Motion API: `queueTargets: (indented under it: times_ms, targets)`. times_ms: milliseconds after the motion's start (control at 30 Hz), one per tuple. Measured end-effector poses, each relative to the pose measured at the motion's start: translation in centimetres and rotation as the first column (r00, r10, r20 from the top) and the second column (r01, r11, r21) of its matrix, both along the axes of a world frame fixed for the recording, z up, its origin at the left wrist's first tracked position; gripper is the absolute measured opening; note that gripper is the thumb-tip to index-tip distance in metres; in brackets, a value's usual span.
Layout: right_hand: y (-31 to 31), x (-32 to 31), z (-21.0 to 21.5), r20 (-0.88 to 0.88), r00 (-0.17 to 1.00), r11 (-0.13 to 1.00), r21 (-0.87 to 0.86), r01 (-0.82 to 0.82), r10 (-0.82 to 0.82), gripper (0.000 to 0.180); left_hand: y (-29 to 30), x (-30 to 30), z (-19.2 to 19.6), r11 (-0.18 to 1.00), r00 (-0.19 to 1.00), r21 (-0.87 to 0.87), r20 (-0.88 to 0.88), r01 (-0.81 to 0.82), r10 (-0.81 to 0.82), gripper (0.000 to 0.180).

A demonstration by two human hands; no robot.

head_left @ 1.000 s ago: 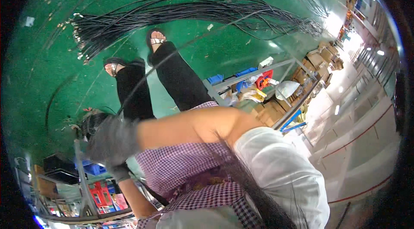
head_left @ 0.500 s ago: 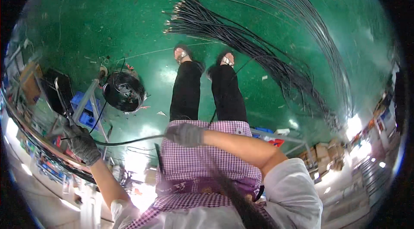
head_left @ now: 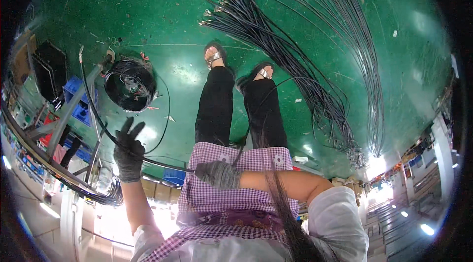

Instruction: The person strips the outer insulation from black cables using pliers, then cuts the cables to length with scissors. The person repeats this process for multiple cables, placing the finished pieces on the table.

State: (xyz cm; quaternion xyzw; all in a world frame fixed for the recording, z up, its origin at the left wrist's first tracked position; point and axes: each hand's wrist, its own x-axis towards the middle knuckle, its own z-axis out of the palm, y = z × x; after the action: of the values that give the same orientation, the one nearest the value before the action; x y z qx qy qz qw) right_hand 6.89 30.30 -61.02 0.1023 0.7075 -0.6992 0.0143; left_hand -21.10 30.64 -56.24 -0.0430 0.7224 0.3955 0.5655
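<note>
Grey knitted gloves cover both hands. A black cable (head_left: 167, 164) runs from my right hand leftward past my left hand, then curves up to a metal end fitting near the far left. My right hand (head_left: 218, 174) is closed around the cable in front of the checked apron (head_left: 212, 198). My left hand (head_left: 129, 151) has its fingers spread, and the cable passes across it without being gripped. A thinner loop of cable hangs beyond the left hand. Another length trails from the right hand's area past my legs toward the floor bundle.
A round black coil (head_left: 113, 92) lies on the green floor at left, beside a metal frame (head_left: 66, 119) and blue crates (head_left: 73, 95). A thick cable bundle (head_left: 276, 40) with metal ends lies ahead right. Another long bundle (head_left: 363, 60) curves farther right.
My left hand has moved right, nearer the right hand, and its fingers have spread. The cable's fitted end now stretches out beyond it. My right hand stays on the cable, slightly lower.
</note>
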Motion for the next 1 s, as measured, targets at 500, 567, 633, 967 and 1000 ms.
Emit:
queueTargets:
  times_ms: [500,567,633,967,1000]
  targets:
    - [14.4,-1.3,-16.6,0.196,0.918,0.804,0.443,-0.397,0.345,0.02,4.0,-1.4,-4.1,0.972,0.813,-0.202,-0.542,0.117,-0.21,0.027]
    - [19.6,-0.3,-29.3,0.78,0.615,0.774,0.461,-0.435,-0.119,0.021,3.3,1.9,-5.7,0.968,0.86,-0.18,-0.45,0.174,-0.238,0.029]
    - [27.6,0.6,-36.3,0.893,0.291,0.838,0.432,-0.334,-0.344,0.03,3.4,5.6,-6.9,0.902,0.915,-0.369,-0.24,0.222,-0.323,0.03]
    - [37.0,-2.4,-50.7,0.774,0.329,0.69,0.632,-0.353,-0.541,0.042,0.7,13.6,-15.7,0.711,0.707,0.006,-0.113,0.703,-0.698,0.034]
    - [37.5,-2.4,-51.2,0.799,0.311,0.752,0.595,-0.283,-0.515,0.042,0.7,13.7,-15.5,0.713,0.697,-0.027,-0.188,0.701,-0.692,0.032]
